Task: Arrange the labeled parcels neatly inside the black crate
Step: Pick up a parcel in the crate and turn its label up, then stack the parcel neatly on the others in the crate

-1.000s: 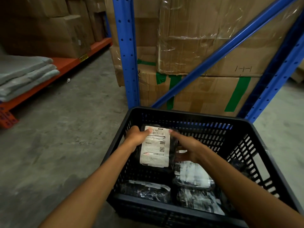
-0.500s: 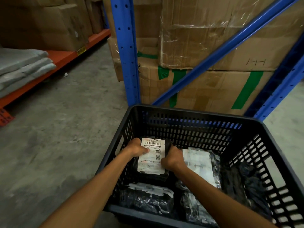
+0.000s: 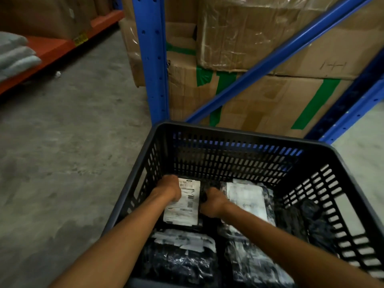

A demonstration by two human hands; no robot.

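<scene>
Two hands press one labeled parcel (image 3: 181,202) down flat in the far left part of the black crate (image 3: 239,134). Your left hand (image 3: 168,187) curls over its upper left edge; your right hand (image 3: 211,201) is closed along its right edge. Half a second ago the parcel sat slightly higher and tilted; now it lies lower, level with its neighbours. The parcel is a dark glossy plastic bag with a white rectangular shipping label. Beside it on the right lies a second labeled bag (image 3: 246,199), and two crinkled dark bags (image 3: 182,256) fill the near side. The crate is rigid slotted plastic. It stands on a rough grey concrete floor (image 3: 72,152) before a blue steel rack (image 3: 152,59) holding taped cardboard boxes (image 3: 259,96).
</scene>
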